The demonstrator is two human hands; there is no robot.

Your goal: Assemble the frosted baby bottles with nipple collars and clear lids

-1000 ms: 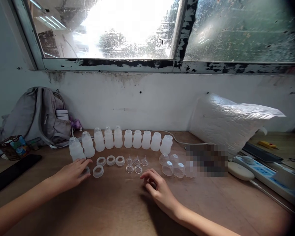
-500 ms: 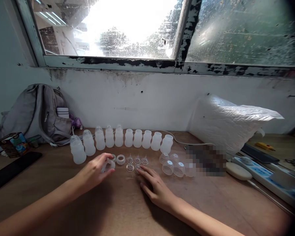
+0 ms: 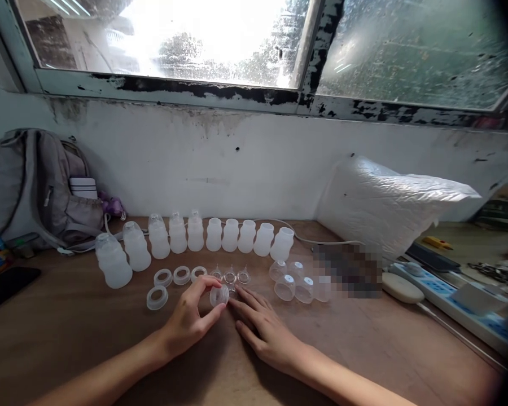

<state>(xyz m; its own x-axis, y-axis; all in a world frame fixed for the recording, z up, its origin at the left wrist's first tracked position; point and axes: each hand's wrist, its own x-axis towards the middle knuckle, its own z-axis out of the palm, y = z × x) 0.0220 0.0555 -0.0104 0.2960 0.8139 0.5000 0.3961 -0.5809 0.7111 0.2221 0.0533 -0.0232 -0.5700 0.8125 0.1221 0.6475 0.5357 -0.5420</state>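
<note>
The brown bench stood against a stained wall below a grimy window, with a backpack at the left and a row of bottles along the back. The ring sat on edge between thumb and fingers of the left hand, which held it in a pinch just beside the nipples. The right hand was palm down, fingers stretched forward, thumb apart; I couldn't tell whether it gripped anything.
</note>
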